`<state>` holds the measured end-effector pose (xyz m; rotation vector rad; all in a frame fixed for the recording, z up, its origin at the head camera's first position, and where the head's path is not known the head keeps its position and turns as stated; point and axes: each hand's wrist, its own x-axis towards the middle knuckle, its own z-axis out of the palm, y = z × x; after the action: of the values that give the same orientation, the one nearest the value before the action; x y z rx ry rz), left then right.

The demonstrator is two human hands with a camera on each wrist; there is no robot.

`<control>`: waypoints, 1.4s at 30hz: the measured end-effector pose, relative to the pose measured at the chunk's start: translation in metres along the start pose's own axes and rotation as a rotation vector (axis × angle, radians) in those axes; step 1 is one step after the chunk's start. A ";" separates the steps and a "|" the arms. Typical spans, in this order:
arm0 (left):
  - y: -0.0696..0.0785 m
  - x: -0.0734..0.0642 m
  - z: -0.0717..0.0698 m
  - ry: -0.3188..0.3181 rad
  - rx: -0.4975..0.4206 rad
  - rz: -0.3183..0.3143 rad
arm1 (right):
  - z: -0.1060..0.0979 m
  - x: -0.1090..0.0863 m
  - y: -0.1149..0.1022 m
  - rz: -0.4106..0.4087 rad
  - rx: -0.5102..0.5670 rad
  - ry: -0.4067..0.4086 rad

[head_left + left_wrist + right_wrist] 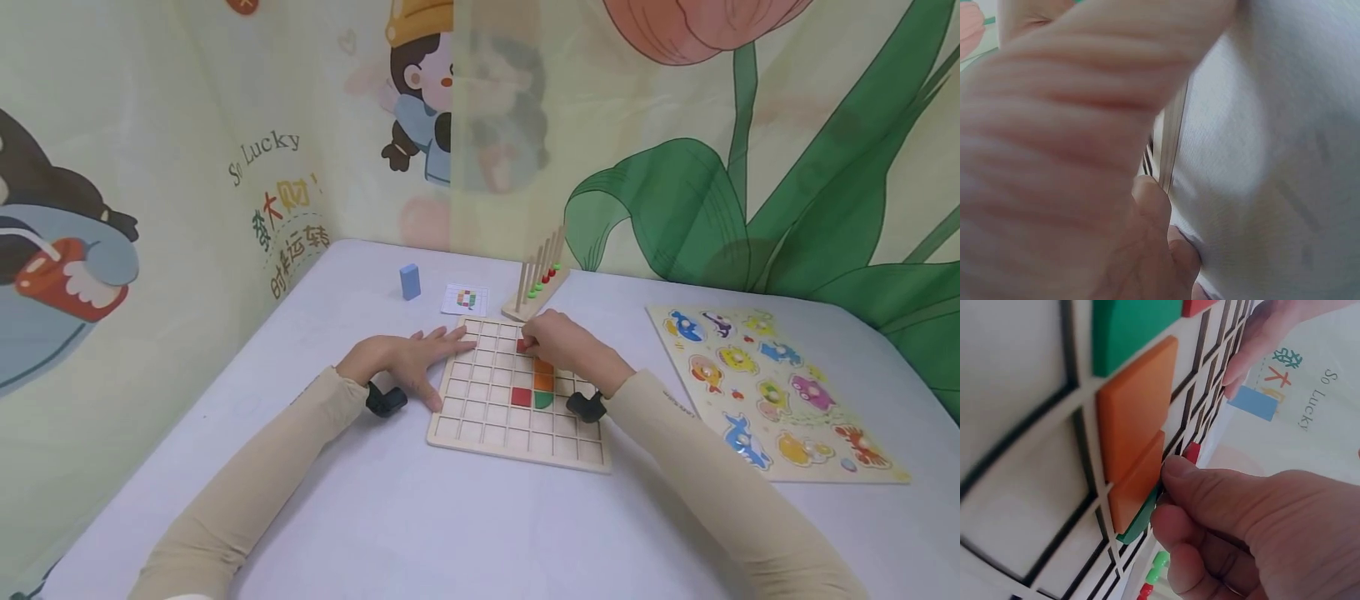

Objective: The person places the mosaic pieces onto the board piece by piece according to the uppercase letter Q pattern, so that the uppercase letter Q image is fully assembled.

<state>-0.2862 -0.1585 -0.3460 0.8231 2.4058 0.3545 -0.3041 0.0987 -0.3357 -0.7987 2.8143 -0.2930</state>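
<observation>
My right hand (567,343) bends over the far side of a wooden grid board (517,455) and pinches a small red tile (1192,452) at its fingertips. Beside these fingers, a green piece (1141,520) lies in the grid, followed by two orange tiles (1137,403). Nearer to me sit a rounded green piece (543,400) and a red square tile (521,397), side by side. With fingers spread, my left hand (411,360) rests along the board's left edge. In the left wrist view, wrist and palm cover most of the board.
Behind the board lie a printed pattern card (465,299) and a wooden peg stand (525,310) with red and green beads. A blue block (409,282) stands at the back left. On the right is a sea-animal puzzle board (780,387). Patterned curtains hang behind the white table (420,525).
</observation>
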 end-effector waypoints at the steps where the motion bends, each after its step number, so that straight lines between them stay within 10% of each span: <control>1: 0.000 0.000 0.000 -0.001 -0.001 -0.001 | 0.000 0.000 0.000 0.000 -0.005 -0.002; 18: 0.002 0.002 0.000 0.002 0.008 -0.002 | 0.002 -0.002 0.003 -0.015 0.010 -0.016; 29: 0.003 -0.002 0.002 0.001 0.012 -0.019 | -0.015 -0.037 0.035 -0.063 0.061 0.098; 42: 0.002 0.002 0.004 0.004 0.007 -0.017 | -0.030 -0.069 0.068 0.183 0.063 -0.191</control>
<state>-0.2839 -0.1553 -0.3486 0.8051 2.4172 0.3415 -0.2873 0.1966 -0.3141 -0.5211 2.6599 -0.2602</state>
